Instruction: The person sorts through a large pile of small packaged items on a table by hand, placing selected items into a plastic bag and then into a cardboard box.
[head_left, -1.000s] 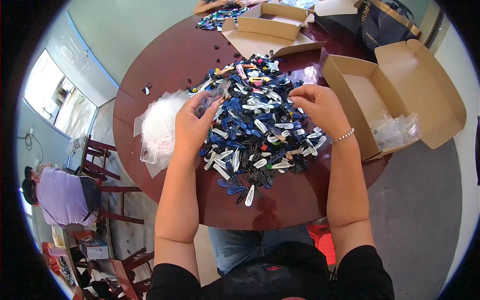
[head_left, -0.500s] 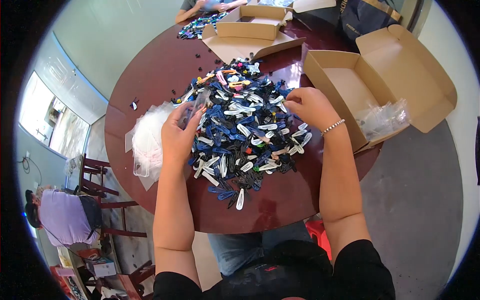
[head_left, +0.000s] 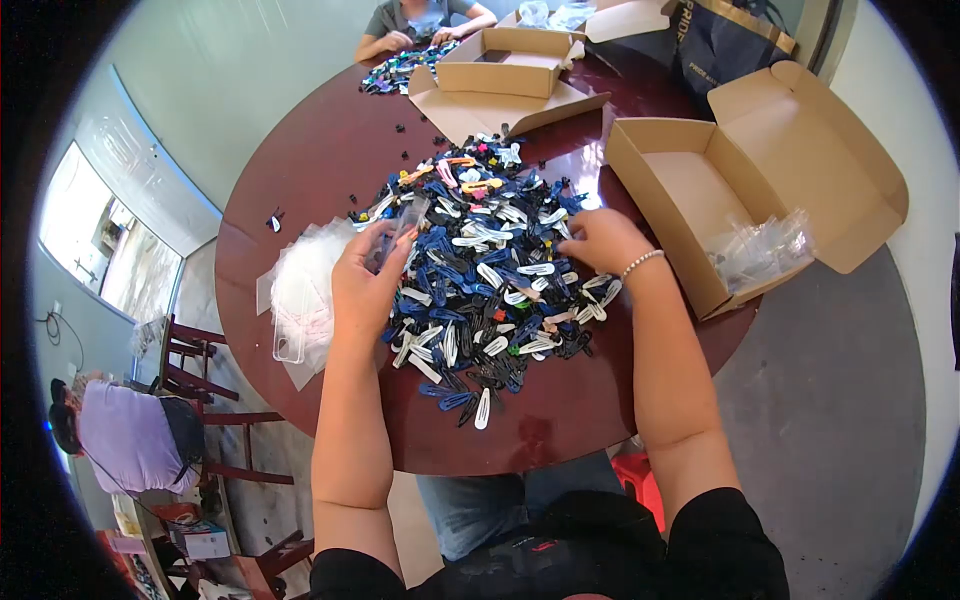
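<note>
While the left hand (head_left: 366, 276) is partly curled, its thumb and fingers gripping a clear plastic sleeve (head_left: 411, 214) over the left side of the heaped hair clips (head_left: 490, 272), the right hand (head_left: 606, 240) bends its fingers down at the heap's right edge; whether it has hold of a clip, I cannot tell. The heap lies on the table (head_left: 470, 455), between a stack of transparent sleeves (head_left: 308, 285) and an open cardboard box (head_left: 655, 225).

Glossy hair clips (head_left: 487, 272), shiny clear plastic packet (head_left: 411, 216); polished tabletop (head_left: 300, 170) — matt cardboard box (head_left: 655, 200)
</note>
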